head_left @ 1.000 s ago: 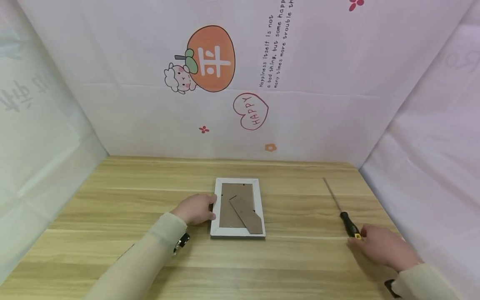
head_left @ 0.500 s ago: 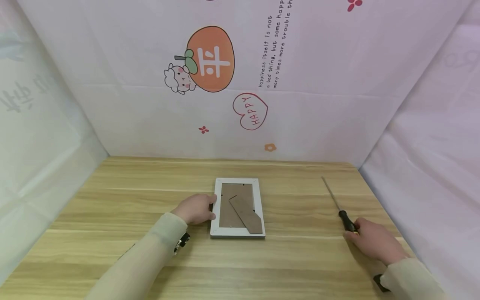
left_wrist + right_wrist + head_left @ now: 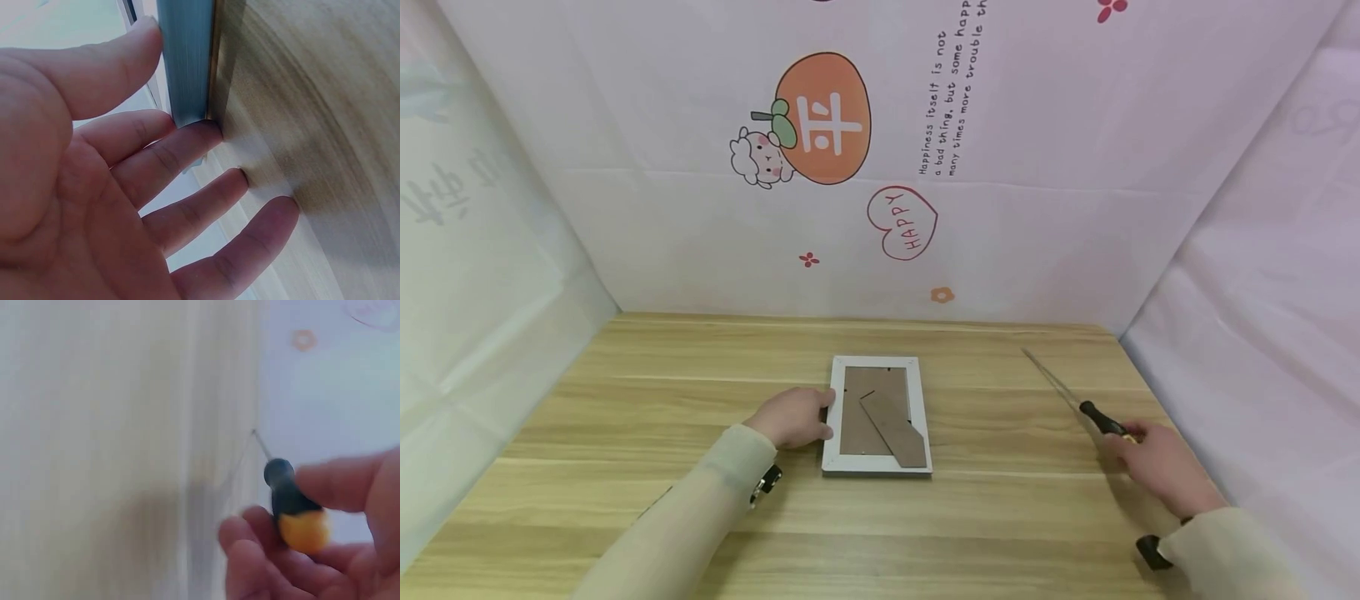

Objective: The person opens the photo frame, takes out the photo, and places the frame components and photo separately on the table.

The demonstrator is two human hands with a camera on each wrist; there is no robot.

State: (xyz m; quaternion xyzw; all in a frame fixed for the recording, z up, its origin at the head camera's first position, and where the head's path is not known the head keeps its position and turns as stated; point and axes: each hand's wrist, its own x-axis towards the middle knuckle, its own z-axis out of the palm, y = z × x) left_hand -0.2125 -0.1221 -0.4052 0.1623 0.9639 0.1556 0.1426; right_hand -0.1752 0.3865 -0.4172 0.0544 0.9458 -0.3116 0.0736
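Note:
A white picture frame (image 3: 877,462) lies on the table with its brown backing board (image 3: 859,433) upward. Its brown stand flap (image 3: 891,429) slants across the board. My left hand (image 3: 793,417) touches the frame's left side with thumb and fingertips; in the left wrist view the fingers look mostly straight beside the frame's edge (image 3: 185,62). At the right, my right hand (image 3: 1165,462) pinches the black and yellow handle of a screwdriver (image 3: 1102,419). The screwdriver's handle is raised. Its thin shaft slopes down to a tip at or close to the tabletop, where its shadow meets it.
The wooden table (image 3: 985,533) is bounded at the back by a printed white cloth (image 3: 1037,208). More white cloth hangs at the left side (image 3: 497,275) and the right side (image 3: 1262,317).
My right hand has taken a fuller grip of the screwdriver and raised its handle, moving it away from me. The tip has swung left. Left hand and frame stay still.

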